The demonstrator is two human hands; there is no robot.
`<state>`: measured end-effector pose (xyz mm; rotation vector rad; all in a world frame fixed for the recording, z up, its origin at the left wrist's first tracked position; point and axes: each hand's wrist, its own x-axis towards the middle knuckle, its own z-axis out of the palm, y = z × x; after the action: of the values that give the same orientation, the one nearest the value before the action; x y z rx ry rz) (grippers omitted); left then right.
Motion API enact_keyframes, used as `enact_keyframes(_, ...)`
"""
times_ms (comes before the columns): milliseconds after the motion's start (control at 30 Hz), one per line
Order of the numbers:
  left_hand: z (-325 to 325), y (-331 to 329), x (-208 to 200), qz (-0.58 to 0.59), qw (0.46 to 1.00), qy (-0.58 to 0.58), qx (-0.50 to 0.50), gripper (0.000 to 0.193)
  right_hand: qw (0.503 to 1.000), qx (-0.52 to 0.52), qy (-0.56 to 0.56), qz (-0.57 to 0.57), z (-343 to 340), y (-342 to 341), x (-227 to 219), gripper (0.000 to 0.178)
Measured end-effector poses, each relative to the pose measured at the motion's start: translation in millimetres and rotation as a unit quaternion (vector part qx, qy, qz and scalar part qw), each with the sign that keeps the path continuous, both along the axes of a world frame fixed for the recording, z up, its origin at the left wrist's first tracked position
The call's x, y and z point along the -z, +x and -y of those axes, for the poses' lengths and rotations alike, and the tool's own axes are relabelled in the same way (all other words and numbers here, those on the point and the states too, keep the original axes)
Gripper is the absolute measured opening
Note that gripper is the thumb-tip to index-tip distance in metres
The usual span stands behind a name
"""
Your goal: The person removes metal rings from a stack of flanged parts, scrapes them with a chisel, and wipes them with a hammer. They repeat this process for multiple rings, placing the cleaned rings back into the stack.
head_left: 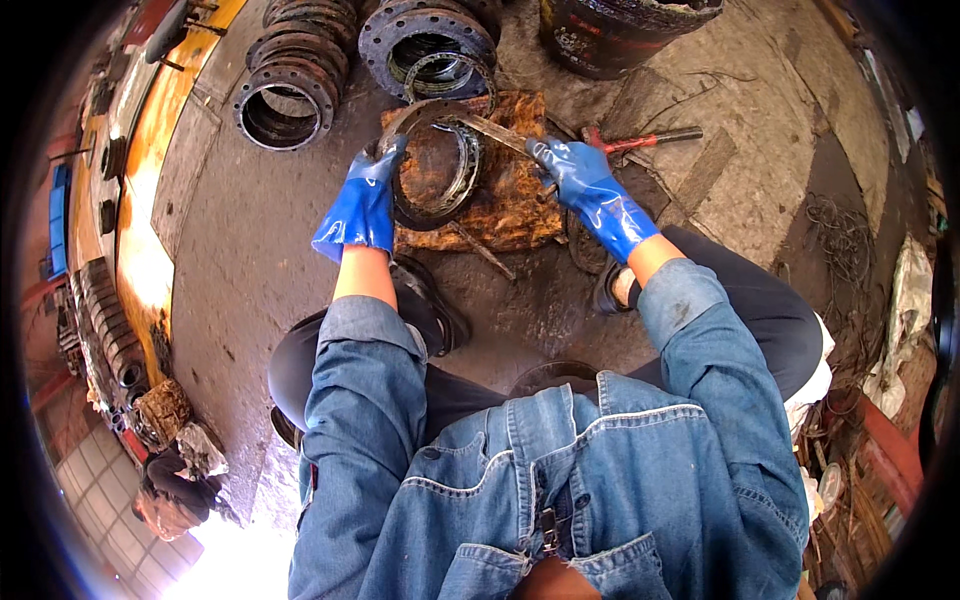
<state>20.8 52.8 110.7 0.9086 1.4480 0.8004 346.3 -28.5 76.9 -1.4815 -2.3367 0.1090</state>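
Observation:
Both hands wear blue rubber gloves. My left hand [376,190] is closed at the left edge of a dark, greasy metal ring [410,212], whose inner right side shines. From the ring's top a flat, narrow strip [492,132] runs to my right hand [580,172], whose fingers are closed on its end. Whether strip and ring are joined, I cannot tell. Under them lies a stained brown wooden block [520,225]. A thin rod [483,250] sticks out over its near edge. Beyond the ring, a thinner ring [487,82] leans on a flanged part.
Large flanged pipe pieces [385,38] and a row of smaller flanges [285,120] stand at the far side. A dark bucket [610,45] is at far right. A red-headed hammer [650,140] lies right of the block; tangled wire [838,240] lies farther right.

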Motion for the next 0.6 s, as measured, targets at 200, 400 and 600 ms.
enact_keyframes(200, -5.9, -13.7, 17.1, -0.032, 0.999, 0.028, 0.016, 0.052, 0.827, 0.191, -0.469, -0.243, 3.3, -10.9, -14.4, 0.023)
enact_keyframes(400, -8.2, -10.4, 15.3, -0.051, 0.998, 0.013, 0.037, 0.054, 0.466, 0.315, -0.512, -0.649, 27.6, -21.3, 78.1, 0.03)
enact_keyframes(600, -1.7, 11.1, -6.8, -0.038, 0.998, 0.024, 0.052, 0.056, 0.51, 0.282, -0.476, -0.659, 76.4, -19.5, 148.7, 0.031)
